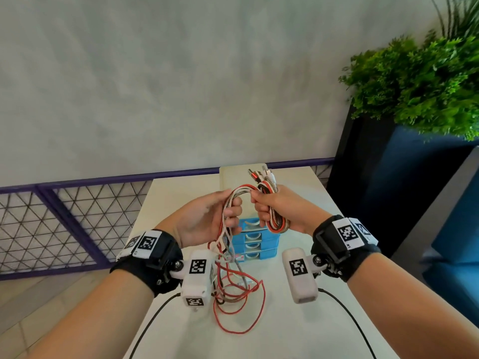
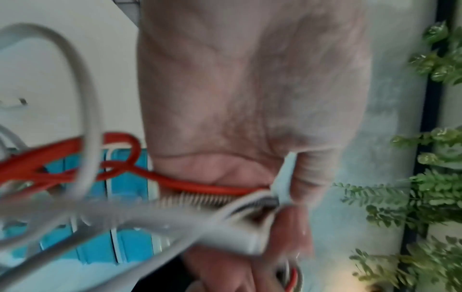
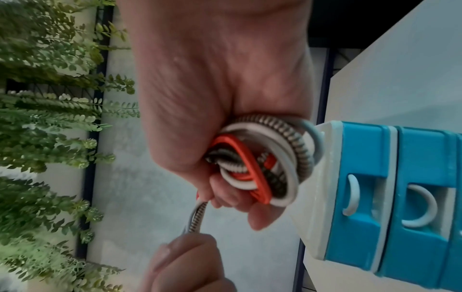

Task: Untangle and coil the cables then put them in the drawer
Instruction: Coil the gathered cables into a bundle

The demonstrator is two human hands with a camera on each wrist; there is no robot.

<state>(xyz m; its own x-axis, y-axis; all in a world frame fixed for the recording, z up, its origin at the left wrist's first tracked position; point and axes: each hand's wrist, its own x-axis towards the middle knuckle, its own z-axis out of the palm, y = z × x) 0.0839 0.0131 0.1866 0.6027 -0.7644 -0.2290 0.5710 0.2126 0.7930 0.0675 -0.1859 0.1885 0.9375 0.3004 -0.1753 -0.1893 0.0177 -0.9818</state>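
While the right hand (image 1: pixel 274 208) clenched the coiled cables (image 1: pixel 277 221), the left hand (image 1: pixel 207 216) gripped their loose strands (image 1: pixel 233 281) — both above the blue drawer unit (image 1: pixel 255 242)

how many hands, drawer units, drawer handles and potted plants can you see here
hands: 2, the left hand and the right hand, both gripping the cable bundle
drawer units: 1, the blue drawer unit on the table
drawer handles showing in the head view: 4, first white handle
potted plants: 1, the green plant
total: 8
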